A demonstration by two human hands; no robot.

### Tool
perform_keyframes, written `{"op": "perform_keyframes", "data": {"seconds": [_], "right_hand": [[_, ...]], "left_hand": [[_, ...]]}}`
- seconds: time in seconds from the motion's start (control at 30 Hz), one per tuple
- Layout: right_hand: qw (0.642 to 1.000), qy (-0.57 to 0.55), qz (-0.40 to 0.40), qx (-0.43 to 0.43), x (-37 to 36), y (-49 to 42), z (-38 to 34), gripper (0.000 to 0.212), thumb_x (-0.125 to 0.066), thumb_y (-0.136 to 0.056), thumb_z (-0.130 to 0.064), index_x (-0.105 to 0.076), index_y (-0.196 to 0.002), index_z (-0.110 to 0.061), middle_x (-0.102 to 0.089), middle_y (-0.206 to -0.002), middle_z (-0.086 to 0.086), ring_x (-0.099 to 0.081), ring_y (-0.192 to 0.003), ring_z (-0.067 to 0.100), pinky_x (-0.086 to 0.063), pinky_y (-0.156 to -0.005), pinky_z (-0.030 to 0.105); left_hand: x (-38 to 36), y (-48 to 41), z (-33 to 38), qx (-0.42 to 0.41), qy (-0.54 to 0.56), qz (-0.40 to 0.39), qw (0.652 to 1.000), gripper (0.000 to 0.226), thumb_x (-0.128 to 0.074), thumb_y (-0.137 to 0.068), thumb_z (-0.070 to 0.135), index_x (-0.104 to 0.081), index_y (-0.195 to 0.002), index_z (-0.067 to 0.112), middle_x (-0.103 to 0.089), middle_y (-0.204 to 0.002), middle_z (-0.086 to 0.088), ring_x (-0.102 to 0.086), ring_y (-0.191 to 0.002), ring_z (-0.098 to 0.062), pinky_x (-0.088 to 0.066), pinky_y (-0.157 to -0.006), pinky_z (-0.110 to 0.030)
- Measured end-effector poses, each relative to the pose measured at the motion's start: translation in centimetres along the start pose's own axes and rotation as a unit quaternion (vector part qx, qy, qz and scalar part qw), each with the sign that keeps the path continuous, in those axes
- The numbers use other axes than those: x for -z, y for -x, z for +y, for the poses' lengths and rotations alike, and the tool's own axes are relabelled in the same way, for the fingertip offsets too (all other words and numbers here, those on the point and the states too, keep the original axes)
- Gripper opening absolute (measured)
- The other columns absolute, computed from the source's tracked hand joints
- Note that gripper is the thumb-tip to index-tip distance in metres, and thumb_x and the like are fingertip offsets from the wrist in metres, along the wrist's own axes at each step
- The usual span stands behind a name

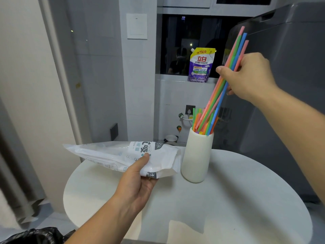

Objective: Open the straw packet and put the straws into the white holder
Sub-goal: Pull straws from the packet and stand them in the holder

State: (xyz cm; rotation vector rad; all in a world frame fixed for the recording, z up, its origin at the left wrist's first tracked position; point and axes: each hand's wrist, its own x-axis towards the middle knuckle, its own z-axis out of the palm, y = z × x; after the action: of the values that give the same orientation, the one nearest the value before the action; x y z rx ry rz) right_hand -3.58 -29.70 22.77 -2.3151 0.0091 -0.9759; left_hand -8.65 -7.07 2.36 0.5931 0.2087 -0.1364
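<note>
Fingers of the right hand (249, 76) are pinched shut around a small bundle of long straws (226, 80), gripping it a little above mid-length, up and to the right of the white holder (197, 157). Taking the holder as the landmark: the round white table (228, 199) bears it, and the holder stands upright on the far side of the tabletop. The straw packet (123, 155) lies to its left, its nearer end just beside the holder's wall, lifted off the table by the left hand (139, 180), whose thumb is clamped on top with the fingers beneath. Shorter straw ends (198, 118) already stick out of the holder's mouth. The held bundle's long axis slants from upper right down to lower left, and its bottom tips appear to sit inside the mouth already. My judgement is that the coming move turns on that tilt: the right hand, the nearer one, only needs to slide the bundle down its own axis and let go.
</note>
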Motion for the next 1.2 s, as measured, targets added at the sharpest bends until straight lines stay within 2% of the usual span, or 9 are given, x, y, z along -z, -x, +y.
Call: {"op": "perform_keyframes", "data": {"seconds": [0.1, 0.27, 0.5, 0.77, 0.9, 1.1, 1.2], "right_hand": [[1.0, 0.006, -0.012, 0.008, -0.3, 0.2, -0.1, 0.038, -0.064, -0.091, -0.04, -0.063, -0.113, -0.009, -0.064, -0.101, 0.002, -0.068, -0.082, 0.019, -0.056, -0.063, 0.027], [1.0, 0.003, -0.021, 0.005, -1.4, 0.6, 0.2, 0.046, -0.066, -0.088, -0.043, -0.063, -0.12, -0.01, -0.07, -0.114, 0.008, -0.072, -0.091, 0.024, -0.063, -0.073, 0.04], [1.0, -0.012, -0.005, 0.018, -0.9, -0.2, -0.5, 0.039, -0.066, -0.09, -0.041, -0.066, -0.109, -0.007, -0.071, -0.104, 0.007, -0.073, -0.086, 0.021, -0.063, -0.073, 0.037], [1.0, -0.011, -0.022, 0.018, -1.6, 0.1, -0.5, 0.041, -0.065, -0.091, -0.04, -0.065, -0.114, -0.007, -0.071, -0.109, 0.01, -0.073, -0.089, 0.023, -0.062, -0.078, 0.042], [0.999, -0.027, -0.029, 0.011, -1.6, 0.3, -0.4, 0.041, -0.065, -0.091, -0.04, -0.064, -0.119, -0.009, -0.07, -0.113, 0.008, -0.073, -0.092, 0.022, -0.062, -0.078, 0.043], [1.0, -0.026, -0.006, 0.01, -1.2, 0.6, 0.1, 0.038, -0.065, -0.091, -0.04, -0.065, -0.113, -0.009, -0.071, -0.107, 0.007, -0.073, -0.089, 0.023, -0.063, -0.074, 0.04], [1.0, -0.025, 0.005, 0.015, -1.0, 0.8, 0.4, 0.038, -0.064, -0.091, -0.041, -0.065, -0.111, -0.009, -0.071, -0.106, 0.008, -0.073, -0.087, 0.023, -0.063, -0.072, 0.04]], "left_hand": [[0.0, 0.0, 0.0, -0.001, -0.007, -0.004, 1.0, 0.029, -0.06, -0.097, 0.008, -0.064, -0.125, 0.001, -0.077, -0.114, -0.014, -0.077, -0.092, -0.024, -0.064, -0.075, -0.037], [-0.1, 0.0, -0.1, -0.003, -0.009, -0.003, 1.0, 0.028, -0.06, -0.097, 0.007, -0.064, -0.125, 0.002, -0.078, -0.113, -0.013, -0.077, -0.093, -0.024, -0.064, -0.077, -0.038], [0.1, -0.2, 0.0, -0.001, -0.007, -0.002, 1.0, 0.034, -0.06, -0.097, 0.008, -0.063, -0.13, 0.003, -0.077, -0.116, -0.013, -0.077, -0.098, -0.024, -0.065, -0.073, -0.038], [0.0, 0.0, -0.1, -0.008, -0.005, -0.007, 1.0, 0.029, -0.059, -0.097, 0.006, -0.064, -0.125, 0.005, -0.078, -0.112, -0.013, -0.078, -0.091, -0.024, -0.064, -0.076, -0.041], [0.1, -0.1, 0.0, -0.006, -0.003, -0.006, 1.0, 0.03, -0.06, -0.097, 0.006, -0.064, -0.126, 0.004, -0.078, -0.111, -0.014, -0.079, -0.089, -0.024, -0.065, -0.069, -0.039], [0.0, -0.1, -0.1, -0.007, -0.001, -0.003, 1.0, 0.033, -0.06, -0.096, 0.005, -0.063, -0.129, 0.004, -0.077, -0.115, -0.014, -0.077, -0.098, -0.025, -0.065, -0.071, -0.041], [0.0, -0.1, -0.1, -0.006, 0.0, -0.003, 1.0, 0.033, -0.06, -0.096, 0.005, -0.063, -0.129, 0.004, -0.077, -0.115, -0.014, -0.077, -0.095, -0.025, -0.065, -0.067, -0.039]]}}
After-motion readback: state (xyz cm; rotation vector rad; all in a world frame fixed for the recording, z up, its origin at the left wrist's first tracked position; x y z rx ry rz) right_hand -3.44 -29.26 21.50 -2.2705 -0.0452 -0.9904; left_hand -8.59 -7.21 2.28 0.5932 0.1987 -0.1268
